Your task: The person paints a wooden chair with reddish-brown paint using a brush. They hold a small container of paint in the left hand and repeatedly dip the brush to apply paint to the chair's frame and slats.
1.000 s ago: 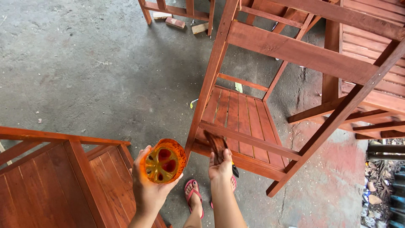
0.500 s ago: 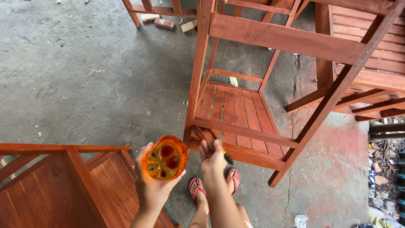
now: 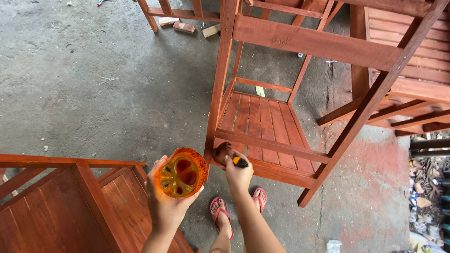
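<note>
My left hand (image 3: 165,206) holds an orange plastic container (image 3: 182,172) with reddish-brown stain in it, mouth tilted up toward me. My right hand (image 3: 238,176) grips a paintbrush (image 3: 226,153) by its yellow-and-black handle. The stained bristles press against the lower front rail of a reddish-brown wooden rack (image 3: 273,146), next to its front left leg. The rack has a slatted bottom shelf and a wide top rail.
Another stained wooden piece (image 3: 61,201) stands at lower left, close to my left arm. More wooden furniture (image 3: 412,79) sits at right and at the back. My feet in pink flip-flops (image 3: 220,212) stand on the concrete floor. Wood offcuts (image 3: 183,26) lie at the back.
My right hand with the brush has moved left along the lower rail toward the front leg. The view has shifted slightly; the container stays in my left hand.
</note>
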